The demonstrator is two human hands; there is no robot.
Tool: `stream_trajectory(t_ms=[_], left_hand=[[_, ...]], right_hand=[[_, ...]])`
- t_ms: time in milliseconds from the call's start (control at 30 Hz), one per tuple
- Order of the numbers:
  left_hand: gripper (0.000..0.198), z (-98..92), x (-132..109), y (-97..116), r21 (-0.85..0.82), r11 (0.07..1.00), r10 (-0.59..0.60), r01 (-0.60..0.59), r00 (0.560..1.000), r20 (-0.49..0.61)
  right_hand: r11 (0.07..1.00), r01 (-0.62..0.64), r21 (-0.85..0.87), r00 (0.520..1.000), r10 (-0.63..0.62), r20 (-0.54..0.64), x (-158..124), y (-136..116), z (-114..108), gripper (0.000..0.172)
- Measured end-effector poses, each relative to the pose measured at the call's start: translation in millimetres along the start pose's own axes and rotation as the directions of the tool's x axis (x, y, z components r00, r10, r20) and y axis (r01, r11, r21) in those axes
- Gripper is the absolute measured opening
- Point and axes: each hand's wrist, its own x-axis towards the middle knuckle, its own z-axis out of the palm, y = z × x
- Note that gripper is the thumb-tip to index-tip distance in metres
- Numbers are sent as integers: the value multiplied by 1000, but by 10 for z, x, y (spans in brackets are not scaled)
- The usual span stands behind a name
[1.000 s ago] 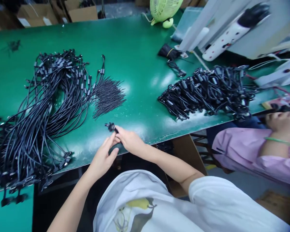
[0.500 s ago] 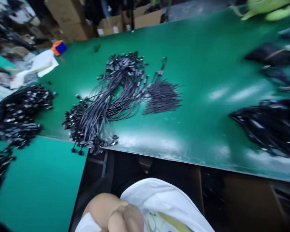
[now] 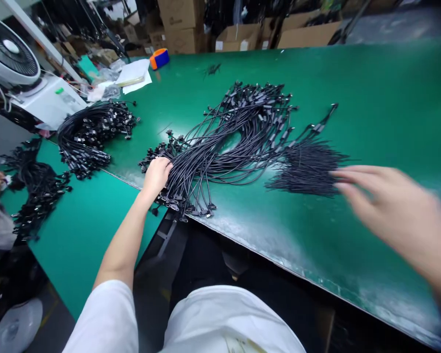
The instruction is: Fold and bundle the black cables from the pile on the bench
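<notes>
the left hand lies on the near connector end of the black cable bundle, which sprawls across the green table. its fingers curl onto the cables, but i cannot tell whether it grips any. the right hand, blurred, hovers empty with fingers stretched apart, just beside the fan of thin black ties. the white labels on the cardboard boxes are too small to read.

Right hand blurred, fingers indistinct
</notes>
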Motion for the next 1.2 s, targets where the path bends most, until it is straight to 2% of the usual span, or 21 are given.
stream_trajectory(t_ms=[33,133,200,267,300,333,367,433,467,500,567,600,667,733,800,900,967,1033,1100,1133,1200], left_hand=[[24,-14,-2,-14,-2,1000,13,-14,998,-55],[31,-181,-185,168,-71,991,93,-113,967,-239],[30,-378,-387,333,-84,970,203,-226,954,-222],[28,-578,-562,390,-65,959,258,-274,948,-186],[26,-658,-619,357,-59,965,242,-254,957,-162],[25,-717,-649,285,-68,977,194,-204,972,-134],[25,-751,-653,182,-101,986,123,-132,988,-96],[23,-755,-593,-58,-226,974,-30,24,999,-23],[22,-734,-539,-164,-299,951,-81,77,997,-2],[20,-706,-478,-244,-363,926,-109,103,994,2],[18,-662,-357,-311,-490,868,-115,84,993,-35],[19,-658,-308,-303,-563,825,-115,56,991,-71],[22,-706,-248,-252,-713,702,-147,-5,977,-152],[23,-823,-248,-218,-808,587,-213,-42,955,-205],[22,-976,-298,-234,-868,497,-285,-6,943,-170],[25,-1192,-446,-282,-942,302,-397,150,917,18],[30,-1297,-577,-260,-952,171,-410,254,897,166],[31,-1373,-714,-177,-947,96,-350,306,901,256],[27,-1431,-828,-60,-957,71,-276,282,927,253],[25,-1455,-868,-2,-966,63,-252,250,941,227],[20,-1499,-911,93,-985,25,-246,173,956,161]], right_hand=[[998,17,-60,997,-21,-71,161,-142,101,38],[971,239,-14,970,-239,-38,779,-765,531,47],[930,367,-22,929,-367,-34,1231,-1138,833,54],[889,455,-52,887,-446,122,1643,-1302,1035,41],[888,455,-68,873,-429,234,1819,-1294,1069,31],[902,422,-86,870,-377,318,1967,-1240,1050,27],[929,355,-103,890,-302,343,2086,-1162,975,26],[977,209,-47,963,-197,187,2227,-1033,678,26],[983,179,41,980,-182,75,2249,-1023,478,26],[969,212,128,977,-214,6,2243,-1062,263,29],[956,211,206,967,-174,-185,2180,-1248,-142,40],[961,208,184,955,-159,-251,2142,-1355,-302,45],[974,210,85,935,-174,-309,2103,-1474,-485,48],[972,234,-30,946,-235,-224,2140,-1363,-473,44],[964,226,-142,971,-235,-52,2222,-1055,-325,44],[957,37,-287,993,-4,116,2288,-622,-91,52],[981,-92,-170,980,120,159,2245,-589,-50,57],[990,-61,130,991,45,122,2180,-764,-119,58],[930,129,345,991,-105,-87,2167,-1007,-253,56],[920,195,341,973,-137,-187,2192,-1107,-324,54],[963,152,221,970,-102,-221,2289,-1224,-451,52]])
